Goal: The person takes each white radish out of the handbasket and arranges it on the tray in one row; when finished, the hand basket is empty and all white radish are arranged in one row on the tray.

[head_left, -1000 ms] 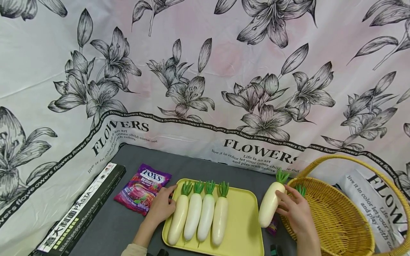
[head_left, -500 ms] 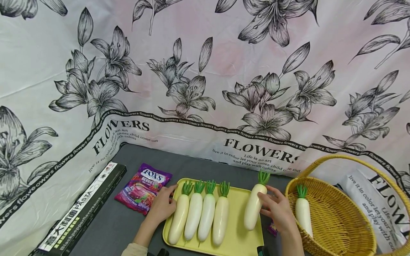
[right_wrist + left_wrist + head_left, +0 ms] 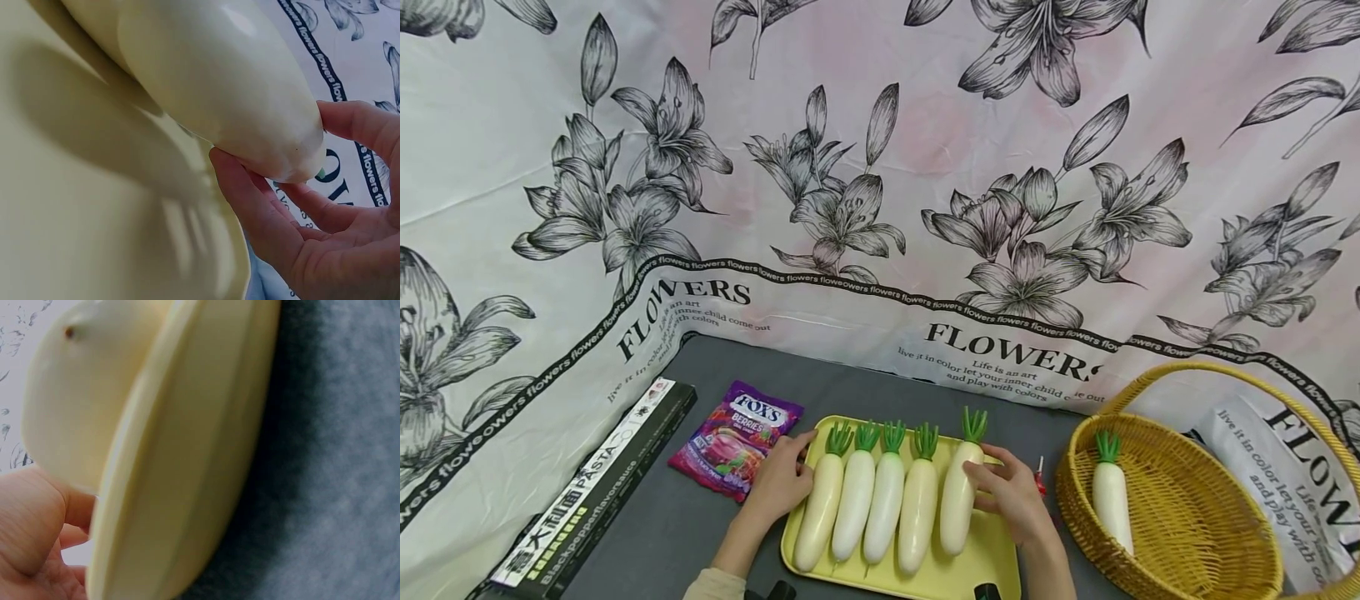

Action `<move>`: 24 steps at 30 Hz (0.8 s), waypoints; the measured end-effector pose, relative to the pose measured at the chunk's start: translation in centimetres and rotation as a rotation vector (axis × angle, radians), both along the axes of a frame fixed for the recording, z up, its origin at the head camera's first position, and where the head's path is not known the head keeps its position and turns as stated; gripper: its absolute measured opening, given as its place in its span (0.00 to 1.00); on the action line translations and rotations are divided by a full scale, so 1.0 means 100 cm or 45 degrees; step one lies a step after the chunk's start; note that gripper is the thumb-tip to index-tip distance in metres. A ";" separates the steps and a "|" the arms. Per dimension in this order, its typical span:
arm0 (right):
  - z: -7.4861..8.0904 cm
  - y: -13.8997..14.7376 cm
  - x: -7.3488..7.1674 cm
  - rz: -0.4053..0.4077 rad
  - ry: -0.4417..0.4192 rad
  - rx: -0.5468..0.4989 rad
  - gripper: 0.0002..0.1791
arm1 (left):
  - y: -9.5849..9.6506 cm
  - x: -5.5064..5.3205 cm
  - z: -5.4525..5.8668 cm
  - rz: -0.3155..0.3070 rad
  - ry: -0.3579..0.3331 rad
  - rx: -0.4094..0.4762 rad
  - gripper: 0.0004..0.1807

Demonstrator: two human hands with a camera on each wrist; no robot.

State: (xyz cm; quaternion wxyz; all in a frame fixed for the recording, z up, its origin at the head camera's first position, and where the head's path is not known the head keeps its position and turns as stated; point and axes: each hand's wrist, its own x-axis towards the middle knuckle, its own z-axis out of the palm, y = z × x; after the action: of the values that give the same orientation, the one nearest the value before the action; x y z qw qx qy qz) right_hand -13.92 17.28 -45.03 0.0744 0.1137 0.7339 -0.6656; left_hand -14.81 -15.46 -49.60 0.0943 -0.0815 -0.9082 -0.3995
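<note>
On the yellow tray [image 3: 992, 575] several white radishes with green tops lie side by side; the leftmost radish [image 3: 820, 512] is creamier than its neighbour. My right hand [image 3: 1011, 492] pinches another white radish [image 3: 958, 508] near its leafy end, between thumb and fingers. In the right wrist view this radish [image 3: 231, 81] casts a shadow on the tray, and I cannot tell whether its lower end touches. My left hand [image 3: 782, 479] holds the tray's left rim, beside the leftmost radish. The left wrist view shows the tray's side wall [image 3: 181, 462] close up, partly hiding the fingers.
A wicker basket [image 3: 1195, 575] at the right holds one white radish [image 3: 1111, 504]. A purple candy bag [image 3: 737, 437] lies left of the tray, beyond it a long black pasta-sauce box [image 3: 602, 483]. Near my right hand is a small red item [image 3: 1040, 482]. A flowered curtain [image 3: 850, 333] stands behind.
My right hand has carried the radish leftward from beside the basket to over the tray, beside the row. The radish inside the basket has come into view. My left hand has stayed at the rim.
</note>
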 end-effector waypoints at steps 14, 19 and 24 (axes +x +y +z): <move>-0.010 -0.007 0.001 0.006 -0.003 0.052 0.32 | 0.001 0.000 0.000 -0.004 0.003 -0.003 0.29; -0.014 -0.009 0.001 0.016 -0.009 0.079 0.30 | 0.001 0.000 0.000 -0.004 -0.020 -0.005 0.29; -0.015 -0.009 0.001 0.013 -0.018 0.100 0.31 | 0.001 0.001 0.000 -0.005 -0.021 0.001 0.29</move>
State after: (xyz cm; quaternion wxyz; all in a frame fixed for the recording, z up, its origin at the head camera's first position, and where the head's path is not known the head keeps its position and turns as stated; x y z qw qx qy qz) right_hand -13.81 16.36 -46.51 0.0786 0.1175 0.7594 -0.6351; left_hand -14.75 -15.38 -49.57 0.0862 -0.0801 -0.9087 -0.4006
